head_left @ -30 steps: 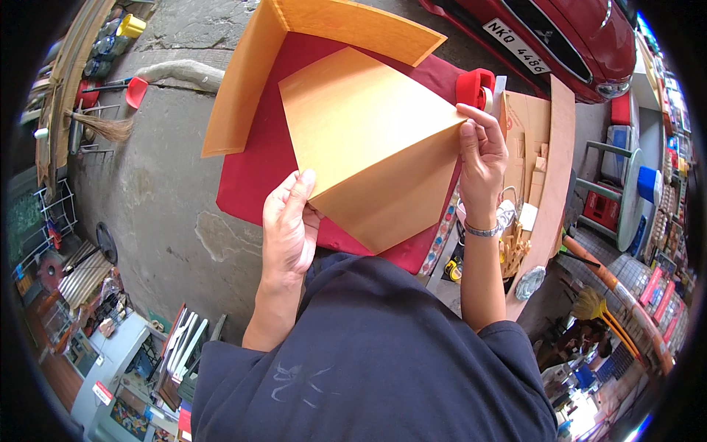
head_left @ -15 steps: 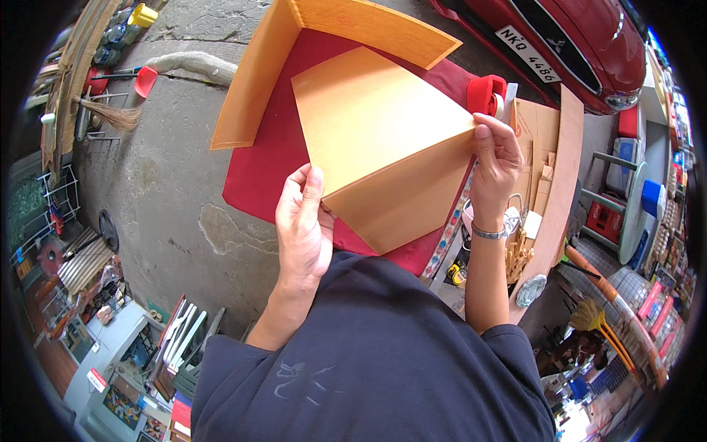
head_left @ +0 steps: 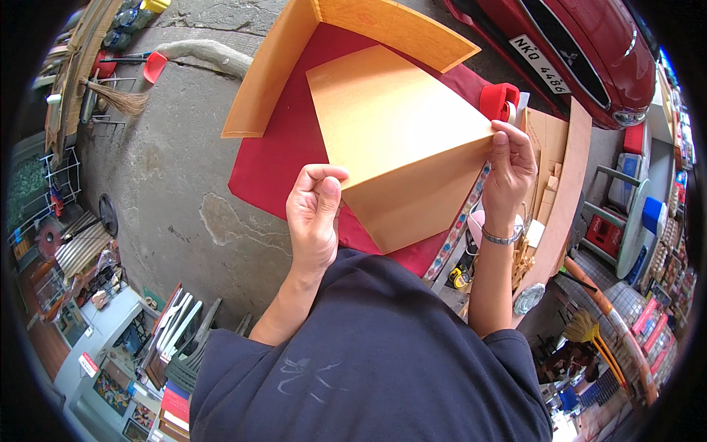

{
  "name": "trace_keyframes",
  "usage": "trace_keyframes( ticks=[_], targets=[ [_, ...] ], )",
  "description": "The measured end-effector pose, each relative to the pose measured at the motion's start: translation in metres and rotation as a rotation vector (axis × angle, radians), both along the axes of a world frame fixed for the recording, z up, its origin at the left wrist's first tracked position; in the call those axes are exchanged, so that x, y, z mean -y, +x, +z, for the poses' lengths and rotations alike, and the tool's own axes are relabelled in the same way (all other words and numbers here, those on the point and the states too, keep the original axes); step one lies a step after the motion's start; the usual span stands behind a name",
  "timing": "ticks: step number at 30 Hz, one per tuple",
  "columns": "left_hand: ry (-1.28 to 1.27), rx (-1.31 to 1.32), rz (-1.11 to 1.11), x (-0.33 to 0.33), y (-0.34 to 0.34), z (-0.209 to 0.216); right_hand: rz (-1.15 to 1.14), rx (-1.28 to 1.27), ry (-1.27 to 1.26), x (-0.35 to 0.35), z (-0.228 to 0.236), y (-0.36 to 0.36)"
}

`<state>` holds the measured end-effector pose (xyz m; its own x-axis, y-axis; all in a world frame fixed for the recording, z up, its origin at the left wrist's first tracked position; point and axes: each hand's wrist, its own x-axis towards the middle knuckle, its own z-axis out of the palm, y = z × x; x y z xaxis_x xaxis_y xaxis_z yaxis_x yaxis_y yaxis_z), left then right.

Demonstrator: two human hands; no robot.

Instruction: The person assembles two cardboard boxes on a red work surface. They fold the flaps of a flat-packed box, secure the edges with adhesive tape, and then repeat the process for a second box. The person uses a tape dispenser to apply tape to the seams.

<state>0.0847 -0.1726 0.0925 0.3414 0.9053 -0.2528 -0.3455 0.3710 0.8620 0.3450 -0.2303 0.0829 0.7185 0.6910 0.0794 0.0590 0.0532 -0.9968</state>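
Two thin, yellowish wooden panels (head_left: 398,118) meet along one edge in an L shape, held up in front of me over a red-covered table (head_left: 261,177). My left hand (head_left: 315,217) pinches the near left corner of the joined edge between thumb and index finger. At the other end of that edge, my right hand (head_left: 511,173) grips the corner with thumb and fingertips. Beyond them a second L-shaped pair of wooden panels (head_left: 276,70) stands on the red surface. The underside of the held pair is hidden.
A red tape dispenser (head_left: 499,102) sits at the table's right edge. Beside it are a long wooden board (head_left: 563,177), small wood offcuts and a yellow tape measure (head_left: 459,278). A red car (head_left: 589,59) stands at the far right. A broom (head_left: 121,98) lies leftward.
My left thumb and index finger have shifted up onto the corner of the joined edge. The panels and both hands appear slightly farther right in view; my right hand keeps its grip.
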Motion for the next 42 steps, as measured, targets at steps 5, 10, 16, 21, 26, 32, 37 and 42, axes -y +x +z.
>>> trace_keyframes(
  ticks=[5,10,16,21,26,32,37,42],
  targets=[
    [0.037,-0.025,-0.021,-0.004,-0.005,-0.001,0.025,-0.010,-0.001,0.000,0.002,0.001],
    [0.001,-0.003,0.077,-0.002,0.004,0.005,0.040,-0.044,-0.009,-0.001,0.004,0.003],
    [-0.081,0.002,0.052,-0.005,0.000,0.008,0.070,-0.083,-0.022,0.000,0.006,0.007],
    [-0.122,0.012,0.052,-0.007,0.003,0.014,0.078,-0.096,-0.022,0.000,0.007,0.007],
    [-0.062,0.003,0.003,-0.007,-0.004,0.004,0.092,-0.098,-0.017,0.000,0.008,0.009],
    [-0.100,-0.029,0.029,-0.008,0.000,0.010,0.094,-0.093,-0.028,0.001,0.009,0.009],
    [-0.091,-0.030,0.059,-0.007,0.003,0.012,0.086,-0.032,0.001,0.005,0.008,0.022],
    [-0.059,0.001,0.076,-0.006,0.000,0.006,-0.483,-0.075,-0.139,0.047,-0.050,0.098]
  ],
)
